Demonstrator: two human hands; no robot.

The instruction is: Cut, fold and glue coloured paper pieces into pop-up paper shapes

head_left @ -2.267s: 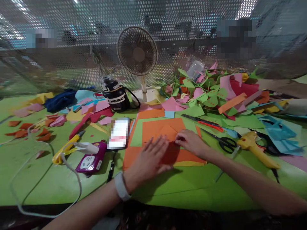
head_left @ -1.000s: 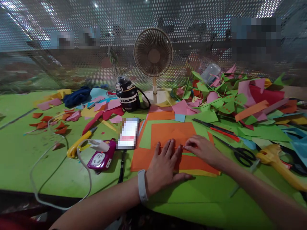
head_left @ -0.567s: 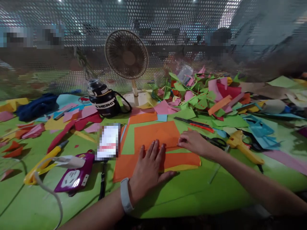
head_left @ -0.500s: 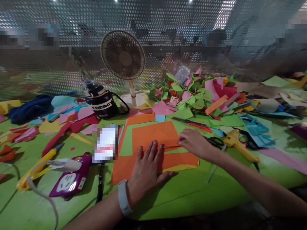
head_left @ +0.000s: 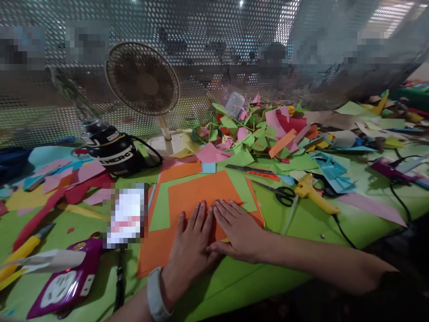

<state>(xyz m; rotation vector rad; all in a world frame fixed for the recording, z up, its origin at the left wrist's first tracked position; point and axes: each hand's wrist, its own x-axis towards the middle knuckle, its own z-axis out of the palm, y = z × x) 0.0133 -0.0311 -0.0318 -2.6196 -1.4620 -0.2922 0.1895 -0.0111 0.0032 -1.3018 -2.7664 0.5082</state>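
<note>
My left hand (head_left: pixel 194 237) lies flat, fingers stretched out, on the lower part of an orange sheet of paper (head_left: pixel 204 188). Beside it, my right hand (head_left: pixel 237 230) presses on the same sheet with its fingers extended, its thumb against my left hand. Under that sheet show pieces of green paper (head_left: pixel 160 210) and a larger orange sheet (head_left: pixel 152 255). The sheet's near edge is hidden beneath my hands. To the right of my right hand lie black scissors (head_left: pixel 284 195) and a yellow glue gun (head_left: pixel 315 194). A cutter knife (head_left: pixel 256 171) rests behind the sheets.
A pile of colored paper scraps (head_left: pixel 258 134) covers the back. A fan (head_left: pixel 144 80) and a black bottle (head_left: pixel 114 152) stand at back left, before a perforated metal screen (head_left: pixel 208 44). On the left are a phone (head_left: pixel 125 217) and a purple device (head_left: pixel 72 277).
My right hand has moved left from the sheet's right side and laid its fingers flat beside my left hand. The whole view has shifted to the right.
</note>
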